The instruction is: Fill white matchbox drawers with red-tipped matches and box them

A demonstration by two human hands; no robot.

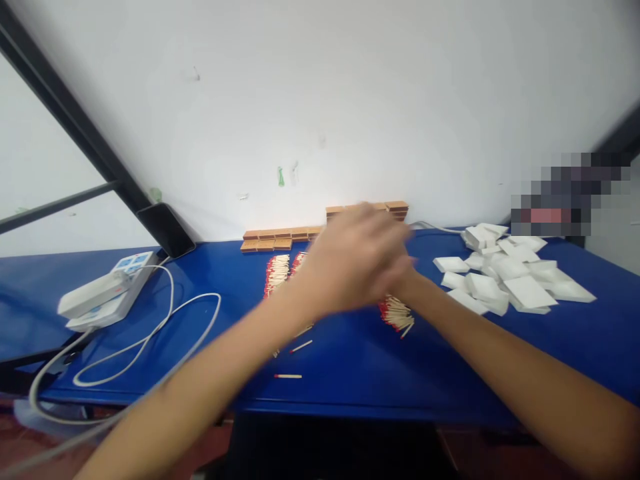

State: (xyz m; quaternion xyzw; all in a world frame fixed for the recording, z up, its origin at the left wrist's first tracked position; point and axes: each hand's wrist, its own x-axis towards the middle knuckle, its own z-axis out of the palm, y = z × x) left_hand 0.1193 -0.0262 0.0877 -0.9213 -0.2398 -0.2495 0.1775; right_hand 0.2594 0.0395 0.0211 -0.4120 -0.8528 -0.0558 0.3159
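Note:
My left hand (350, 260) and my right hand (400, 270) meet over the middle of the blue table (350, 360), both smeared by motion, so their fingers do not show clearly. Under them lie heaps of red-tipped matches (277, 273), with another heap (397, 313) below my right wrist. A few loose matches (288, 377) lie near the front edge. Rows of brown matchbox sleeves (280, 239) stand stacked against the wall behind my hands.
A pile of white inner trays (510, 277) covers the right side of the table. At the left sit a white power strip (107, 293) with looping cables (150, 333) and a dark phone (166, 229) leaning on the wall.

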